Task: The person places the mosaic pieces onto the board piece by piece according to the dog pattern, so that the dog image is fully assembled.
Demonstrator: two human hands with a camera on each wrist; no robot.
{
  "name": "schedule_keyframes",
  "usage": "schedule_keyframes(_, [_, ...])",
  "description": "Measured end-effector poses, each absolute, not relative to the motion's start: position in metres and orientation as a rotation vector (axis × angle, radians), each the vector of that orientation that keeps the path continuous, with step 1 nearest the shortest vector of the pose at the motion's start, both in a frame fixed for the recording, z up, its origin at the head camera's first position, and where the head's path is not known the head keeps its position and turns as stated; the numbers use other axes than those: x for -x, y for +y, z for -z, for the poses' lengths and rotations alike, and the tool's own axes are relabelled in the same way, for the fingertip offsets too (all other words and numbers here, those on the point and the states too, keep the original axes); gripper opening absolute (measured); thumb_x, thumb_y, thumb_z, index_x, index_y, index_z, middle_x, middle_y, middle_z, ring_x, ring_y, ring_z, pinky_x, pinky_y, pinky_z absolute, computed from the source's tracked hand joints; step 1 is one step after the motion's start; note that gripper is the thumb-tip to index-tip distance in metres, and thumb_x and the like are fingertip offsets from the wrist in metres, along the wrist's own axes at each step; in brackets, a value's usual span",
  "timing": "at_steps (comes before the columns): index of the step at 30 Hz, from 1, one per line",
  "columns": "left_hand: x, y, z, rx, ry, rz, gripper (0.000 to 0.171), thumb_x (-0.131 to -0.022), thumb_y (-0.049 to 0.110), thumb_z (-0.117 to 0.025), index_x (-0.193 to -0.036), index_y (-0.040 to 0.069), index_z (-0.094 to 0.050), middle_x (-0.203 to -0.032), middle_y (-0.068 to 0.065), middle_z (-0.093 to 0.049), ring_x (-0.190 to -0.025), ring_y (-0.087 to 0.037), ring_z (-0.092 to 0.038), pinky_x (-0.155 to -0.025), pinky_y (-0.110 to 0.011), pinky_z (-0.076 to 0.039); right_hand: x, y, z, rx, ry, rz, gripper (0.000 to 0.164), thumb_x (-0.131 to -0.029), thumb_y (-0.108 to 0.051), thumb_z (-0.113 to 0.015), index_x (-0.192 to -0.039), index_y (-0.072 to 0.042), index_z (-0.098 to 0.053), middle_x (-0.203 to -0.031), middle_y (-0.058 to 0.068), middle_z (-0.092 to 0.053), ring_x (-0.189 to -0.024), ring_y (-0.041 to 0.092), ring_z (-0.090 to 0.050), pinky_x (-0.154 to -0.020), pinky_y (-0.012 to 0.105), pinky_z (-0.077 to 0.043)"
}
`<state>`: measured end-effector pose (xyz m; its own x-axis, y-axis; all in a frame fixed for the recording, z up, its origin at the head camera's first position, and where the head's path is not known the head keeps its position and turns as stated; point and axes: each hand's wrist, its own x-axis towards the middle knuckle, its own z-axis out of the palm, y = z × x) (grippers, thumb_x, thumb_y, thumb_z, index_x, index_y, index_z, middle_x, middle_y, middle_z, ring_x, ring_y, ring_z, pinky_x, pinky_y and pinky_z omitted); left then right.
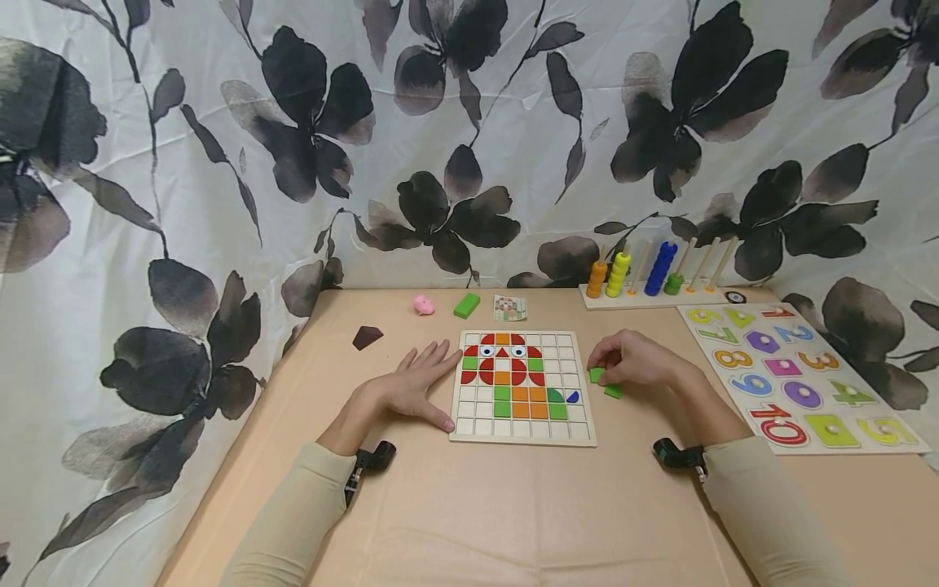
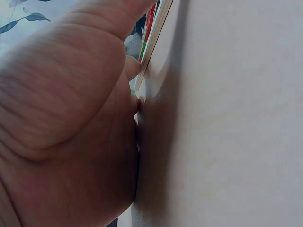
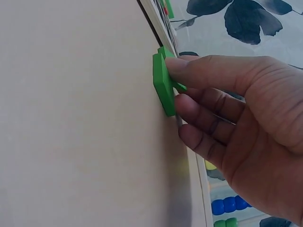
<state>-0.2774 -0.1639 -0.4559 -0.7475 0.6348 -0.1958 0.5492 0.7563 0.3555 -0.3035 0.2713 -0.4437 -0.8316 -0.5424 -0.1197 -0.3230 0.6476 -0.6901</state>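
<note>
A square grid board [image 1: 480, 428] lies mid-table with a picture of red, orange, green and white tiles on it. Against its left edge rests my left hand [image 1: 414, 387], fingers spread and thumb at the lower left corner. The palm fills much of the left wrist view, beside the board's edge. To the right of the board, my right hand [image 1: 640, 359] has curled fingers, with thumb and fingertips pinching a green tile [image 3: 162, 87]. Another green tile [image 1: 612, 391] lies just below that hand. A small blue piece [image 1: 573, 397] sits on the grid's right side.
Behind the board are a pink piece [image 1: 423, 305], a green block [image 1: 466, 306] and a small picture card [image 1: 509, 308]. A dark brown piece [image 1: 368, 337] lies left. At right are a peg stand with coloured beads [image 1: 662, 269] and a number board [image 1: 800, 381].
</note>
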Motion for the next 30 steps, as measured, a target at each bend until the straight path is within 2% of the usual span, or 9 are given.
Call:
schedule_keyframes(7, [0.275,-0.166,0.456,-0.928,2.658,-0.397,0.126,-0.062,0.078,-0.068,-0.156,0.021,-0.007,-0.161,-0.013,0.004,-0.147,-0.032,0.008,-0.114,-0.056,0.003,0.303,0.270,0.442,0.693,2.632,1.056,0.015,-0.080,-0.006,-0.076,-0.092,-0.015,-0.073,-0.082,0.000,-0.068,-0.075,0.021,-0.058,-0.067,0.030,-0.050])
schedule_keyframes(16, [0.274,-0.166,0.457,-0.943,2.659,-0.409,0.125,-0.063,0.076,-0.069,-0.156,0.019,-0.009,-0.161,-0.015,0.003,-0.147,-0.035,0.006,-0.114,-0.059,0.002,0.297,0.229,0.429,0.792,2.596,1.255,0.019,-0.085,-0.007,-0.072,-0.104,-0.008,-0.074,-0.099,0.001,-0.072,-0.088,0.020,-0.064,-0.080,0.029,-0.053])
schedule_keyframes(20, [0.274,-0.165,0.458,-0.942,2.648,-0.405,0.125,-0.063,0.077,-0.068,-0.156,0.020,-0.007,-0.161,-0.015,0.005,-0.147,-0.034,0.008,-0.114,-0.058,0.003,0.297,0.203,0.429,0.876,2.522,1.229,0.018,-0.085,-0.013,-0.074,-0.103,-0.011,-0.075,-0.099,-0.001,-0.072,-0.088,0.018,-0.063,-0.081,0.030,-0.053])
schedule_keyframes(25, [0.277,-0.164,0.457,-0.948,2.661,-0.397,0.125,-0.063,0.078,-0.067,-0.156,0.021,-0.006,-0.161,-0.014,0.004,-0.147,-0.033,0.008,-0.114,-0.058,0.003,0.295,0.170,0.424,1.021,2.425,1.181,0.017,-0.084,-0.011,-0.074,-0.101,-0.011,-0.076,-0.089,-0.003,-0.072,-0.078,0.018,-0.062,-0.074,0.031,-0.055])
schedule_keyframes(30, [0.278,-0.165,0.456,-0.951,2.661,-0.383,0.124,-0.064,0.078,-0.066,-0.156,0.020,-0.007,-0.161,-0.014,0.003,-0.147,-0.034,0.007,-0.114,-0.059,0.002,0.290,0.143,0.421,1.105,2.335,1.092,0.017,-0.083,-0.012,-0.076,-0.099,-0.012,-0.076,-0.086,-0.005,-0.072,-0.075,0.016,-0.060,-0.070,0.029,-0.055])
